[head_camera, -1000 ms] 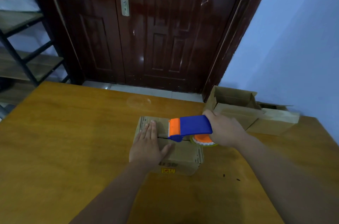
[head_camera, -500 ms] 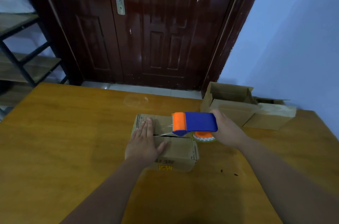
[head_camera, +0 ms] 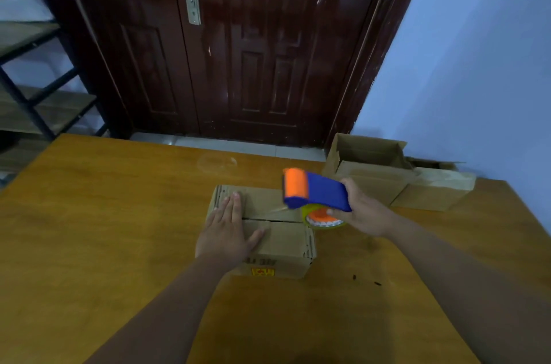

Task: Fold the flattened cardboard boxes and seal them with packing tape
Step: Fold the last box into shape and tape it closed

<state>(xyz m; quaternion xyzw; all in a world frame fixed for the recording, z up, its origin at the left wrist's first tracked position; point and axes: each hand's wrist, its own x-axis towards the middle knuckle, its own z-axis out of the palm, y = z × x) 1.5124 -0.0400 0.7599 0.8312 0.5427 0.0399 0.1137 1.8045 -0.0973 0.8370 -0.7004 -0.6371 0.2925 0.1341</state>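
Note:
A small closed cardboard box (head_camera: 283, 241) sits in the middle of the wooden table (head_camera: 89, 244), its two top flaps meeting in a seam. My left hand (head_camera: 228, 231) lies flat with straight fingers on the box's left part. My right hand (head_camera: 362, 211) grips a blue and orange tape dispenser (head_camera: 313, 189) holding a roll of clear tape, lifted over the box's right end with its orange front tilted up. A thin strand of tape seems to run from the dispenser to the box top.
Two more cardboard boxes stand at the table's far right: an open one (head_camera: 366, 160) and a lower one (head_camera: 438, 187) beside it. Behind the table are a dark wooden door (head_camera: 238, 50), a metal shelf rack (head_camera: 35, 89) at left, and a blue wall at right.
My right hand has drawn the tape dispenser rightward along the box top and raised it, tilting its orange front up. My left hand stays flat on the box.

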